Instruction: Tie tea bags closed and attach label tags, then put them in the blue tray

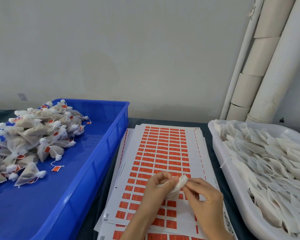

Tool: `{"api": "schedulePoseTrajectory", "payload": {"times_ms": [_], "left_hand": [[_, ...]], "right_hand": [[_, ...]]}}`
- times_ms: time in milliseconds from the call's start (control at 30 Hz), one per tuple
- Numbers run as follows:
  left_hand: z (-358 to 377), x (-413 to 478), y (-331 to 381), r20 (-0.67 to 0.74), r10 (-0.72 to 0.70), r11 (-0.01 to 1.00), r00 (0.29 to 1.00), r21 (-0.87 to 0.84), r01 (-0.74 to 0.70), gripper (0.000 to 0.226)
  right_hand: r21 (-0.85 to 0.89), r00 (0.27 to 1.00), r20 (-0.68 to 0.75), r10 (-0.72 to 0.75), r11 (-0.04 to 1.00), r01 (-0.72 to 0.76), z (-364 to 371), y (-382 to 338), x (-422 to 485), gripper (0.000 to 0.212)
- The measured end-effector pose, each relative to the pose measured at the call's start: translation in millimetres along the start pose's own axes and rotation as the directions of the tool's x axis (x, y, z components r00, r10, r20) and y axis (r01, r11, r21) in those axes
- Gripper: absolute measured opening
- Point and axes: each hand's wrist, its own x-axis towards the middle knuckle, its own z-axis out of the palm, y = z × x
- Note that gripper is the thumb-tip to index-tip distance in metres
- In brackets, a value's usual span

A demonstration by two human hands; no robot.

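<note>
Our left hand [155, 189] & right hand [206, 200] pinch a crumpled white tea bag [179, 184]. Blue tray [114, 141] just left, near floor bare.

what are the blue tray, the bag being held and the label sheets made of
The blue tray is probably moulded plastic, glossy, its wall showing light streaks. The bag looks like thin white fabric or mesh, matte; it crumples softly. The label sheets look like paper, white backing carrying red stickers; finish unclear.
</note>
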Motion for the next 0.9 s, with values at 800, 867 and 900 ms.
{"api": "schedulePoseTrajectory", "payload": {"times_ms": [800, 867, 900], "left_hand": [[1.3, -0.7, -5.4, -0.053, 0.093, 0.994, 0.994, 0.055, -0.090, 0.015], [2.4, -1.2, -5.5, -0.054, 0.073, 0.997, 0.996, 0.042, -0.071, 0.013], [2.8, -1.1, -5.9, -0.046, 0.067, 0.997, 0.997, 0.031, -0.065, 0.017]], "right_hand": [[-0.029, 0.999, -0.004, -0.050, 0.998, 0.050, 1.8, 6.9, -4.3, 0.031], [-0.023, 0.999, -0.011, -0.046, 0.999, 0.045, 2.7, 7.1, -4.6, 0.031], [-0.021, 0.999, -0.016, -0.041, 0.999, 0.040, 2.9, 7.0, -4.7, 0.031]]}}
